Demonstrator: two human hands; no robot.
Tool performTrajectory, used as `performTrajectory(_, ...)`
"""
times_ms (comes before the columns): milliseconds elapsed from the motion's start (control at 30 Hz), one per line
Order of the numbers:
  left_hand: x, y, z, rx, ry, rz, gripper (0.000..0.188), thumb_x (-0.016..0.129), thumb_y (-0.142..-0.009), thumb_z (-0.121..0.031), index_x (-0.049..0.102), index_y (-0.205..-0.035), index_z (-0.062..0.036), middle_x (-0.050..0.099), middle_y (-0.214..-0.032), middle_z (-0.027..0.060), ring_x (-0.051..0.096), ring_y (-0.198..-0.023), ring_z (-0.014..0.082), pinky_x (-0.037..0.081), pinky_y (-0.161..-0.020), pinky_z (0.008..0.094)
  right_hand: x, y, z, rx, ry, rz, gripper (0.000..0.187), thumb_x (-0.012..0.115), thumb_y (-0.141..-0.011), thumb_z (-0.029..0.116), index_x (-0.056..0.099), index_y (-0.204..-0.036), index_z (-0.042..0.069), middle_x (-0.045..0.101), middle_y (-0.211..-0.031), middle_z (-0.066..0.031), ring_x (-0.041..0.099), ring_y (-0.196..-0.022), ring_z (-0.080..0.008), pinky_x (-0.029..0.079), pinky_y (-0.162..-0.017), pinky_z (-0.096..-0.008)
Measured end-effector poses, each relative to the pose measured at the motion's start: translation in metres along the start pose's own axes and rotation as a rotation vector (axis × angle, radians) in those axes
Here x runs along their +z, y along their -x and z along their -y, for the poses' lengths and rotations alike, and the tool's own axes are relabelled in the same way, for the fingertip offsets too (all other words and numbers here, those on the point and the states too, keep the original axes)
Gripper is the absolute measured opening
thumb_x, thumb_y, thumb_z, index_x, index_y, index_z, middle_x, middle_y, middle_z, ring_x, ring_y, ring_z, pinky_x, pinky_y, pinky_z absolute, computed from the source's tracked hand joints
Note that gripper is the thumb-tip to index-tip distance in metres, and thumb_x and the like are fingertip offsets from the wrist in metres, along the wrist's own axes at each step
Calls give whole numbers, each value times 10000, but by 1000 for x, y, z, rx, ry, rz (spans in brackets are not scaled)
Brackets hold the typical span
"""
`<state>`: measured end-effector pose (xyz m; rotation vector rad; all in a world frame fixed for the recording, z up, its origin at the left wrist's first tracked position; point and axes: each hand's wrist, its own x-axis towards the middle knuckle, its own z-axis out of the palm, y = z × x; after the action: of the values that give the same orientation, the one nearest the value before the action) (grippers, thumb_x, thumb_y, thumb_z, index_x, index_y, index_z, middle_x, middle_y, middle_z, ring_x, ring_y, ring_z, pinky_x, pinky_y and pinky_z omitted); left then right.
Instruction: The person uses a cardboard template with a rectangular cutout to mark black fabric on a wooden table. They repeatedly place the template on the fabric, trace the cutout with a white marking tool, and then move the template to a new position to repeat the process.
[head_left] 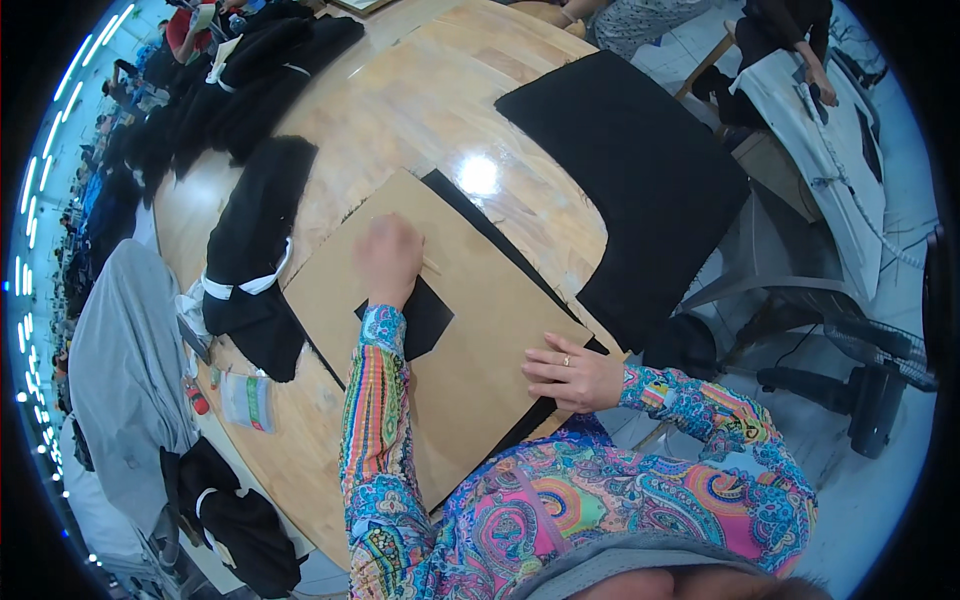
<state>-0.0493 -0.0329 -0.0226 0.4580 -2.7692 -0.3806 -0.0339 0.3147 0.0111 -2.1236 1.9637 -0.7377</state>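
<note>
A large tan cardboard sheet [470, 400] lies on black fabric [480, 215], whose edges show along its sides. My left hand [390, 250] is over the upper part of the cardboard, its fingers smeared by motion. Beside it is a thin pale stick-like thing [431, 268]; I cannot tell whether the hand holds it. Just below that hand is a black pocket-shaped patch [430, 322], partly hidden by my wrist; whether it is a cloth piece or a cutout is unclear. My right hand [575, 374], with a ring, rests flat on the cardboard's right edge, fingers stretched out.
Another black fabric panel [640, 170] hangs over the wooden table's [400, 95] right edge. At left lie black bundles [255, 220] tied with white strips, and a small clear packet [246, 402]. Grey cloth [130, 340] drapes beyond. A fan [870, 380] stands at right; other people work nearby.
</note>
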Motion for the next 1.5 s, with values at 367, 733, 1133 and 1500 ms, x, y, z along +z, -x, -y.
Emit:
performTrajectory(367,-9,-6,-6,-15,-34,63,288,605,-847,-361,559,-978,-109,531,-1283,122,407,-1249,334,232,-1025,504,18,-101,-38,484,258,-94,729,501,-810,610,476,-1325,95,342,-1443,-147,201,-1385,-340,92,-1082,-618)
performTrajectory(733,14,-116,19,-266,367,76,215,667,-766,-177,612,-951,-82,651,-859,102,609,-879,273,471,-779,379,12,-106,-33,496,269,22,781,470,-822,640,389,-1387,107,307,-1469,-140,196,-1389,-348,106,-1093,-591)
performTrajectory(1133,17,-122,18,-436,767,-138,118,709,-749,-96,630,-815,-38,617,-702,49,581,-666,144,474,-645,286,12,-107,-35,509,245,15,774,502,-816,617,394,-1388,106,306,-1473,-134,171,-1397,-352,97,-1093,-598)
performTrajectory(1500,5,-138,15,-503,551,25,120,672,-740,-18,601,-836,-27,595,-727,30,574,-666,123,465,-596,268,10,-106,-35,498,220,-49,743,517,-807,614,450,-1343,104,353,-1439,-146,239,-1371,-346,148,-1078,-596)
